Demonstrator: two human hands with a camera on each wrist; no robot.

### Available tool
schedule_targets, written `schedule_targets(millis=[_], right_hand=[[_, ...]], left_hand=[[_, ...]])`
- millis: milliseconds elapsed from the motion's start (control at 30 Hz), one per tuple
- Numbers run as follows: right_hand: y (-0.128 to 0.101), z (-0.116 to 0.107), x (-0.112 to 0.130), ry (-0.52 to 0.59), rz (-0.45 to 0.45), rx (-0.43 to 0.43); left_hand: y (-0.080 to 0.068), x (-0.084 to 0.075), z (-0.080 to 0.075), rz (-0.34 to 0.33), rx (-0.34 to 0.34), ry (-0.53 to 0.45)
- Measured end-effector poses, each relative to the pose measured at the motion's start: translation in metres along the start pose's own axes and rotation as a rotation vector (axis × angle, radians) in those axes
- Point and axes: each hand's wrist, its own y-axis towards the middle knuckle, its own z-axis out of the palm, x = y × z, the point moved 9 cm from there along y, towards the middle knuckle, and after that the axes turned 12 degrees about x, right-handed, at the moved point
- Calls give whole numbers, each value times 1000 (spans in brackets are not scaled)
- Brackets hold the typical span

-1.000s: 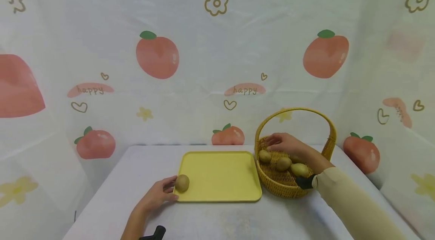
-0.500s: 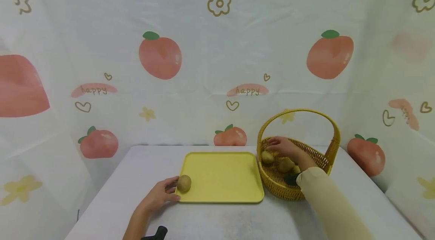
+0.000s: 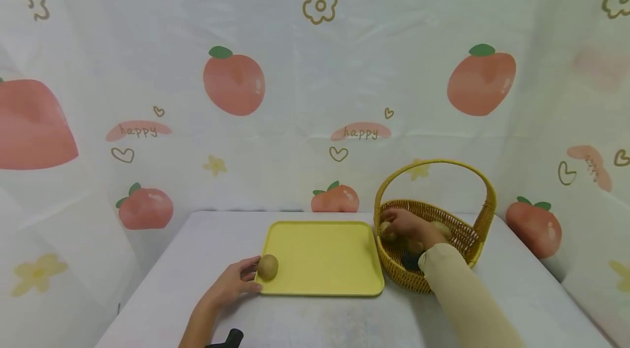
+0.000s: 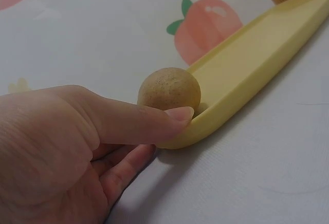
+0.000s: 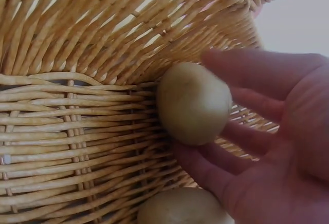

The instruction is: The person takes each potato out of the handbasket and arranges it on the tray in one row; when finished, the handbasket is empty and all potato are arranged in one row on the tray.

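My left hand (image 3: pixel 231 284) holds the near left corner of a shallow yellow tray (image 3: pixel 325 257), its thumb along the rim in the left wrist view. Just inside that corner, beside the thumb, lies a round brown potato (image 3: pixel 268 267). My right hand (image 3: pixel 410 226) reaches into a wicker basket (image 3: pixel 406 279) at the tray's right. In the right wrist view, thumb and fingers close round a potato (image 5: pixel 193 103) against the basket wall, the thumb at its upper side and the fingers below. A second potato (image 5: pixel 182 208) lies under the fingers.
Another potato (image 3: pixel 441 229) sits toward the basket's right side. The basket's tall arched handle (image 3: pixel 438 162) stands over the right hand. A white cloth (image 3: pixel 315 320) covers the table, and a fruit-print curtain (image 3: pixel 290 162) hangs behind it.
My right hand has come down and to the left in the basket, from above the potatoes onto the leftmost one. The left hand and the tray keep their places.
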Motion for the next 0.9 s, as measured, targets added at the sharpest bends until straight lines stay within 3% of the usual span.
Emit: schedule_targets(millis=[233, 400, 533, 733, 900], right_hand=[[5, 1, 3, -168, -88, 79], [0, 4, 12, -192, -7, 66], [-4, 1, 17, -300, 33, 55], [-11, -6, 24, -355, 62, 39], [-25, -6, 44, -400, 32, 30]], left_hand=[[-1, 0, 0, 24, 7, -3], [0, -1, 1, 32, 17, -7], [0, -2, 2, 22, 16, 4], [0, -5, 2, 14, 7, 20], [-1, -5, 1, 5, -1, 19]])
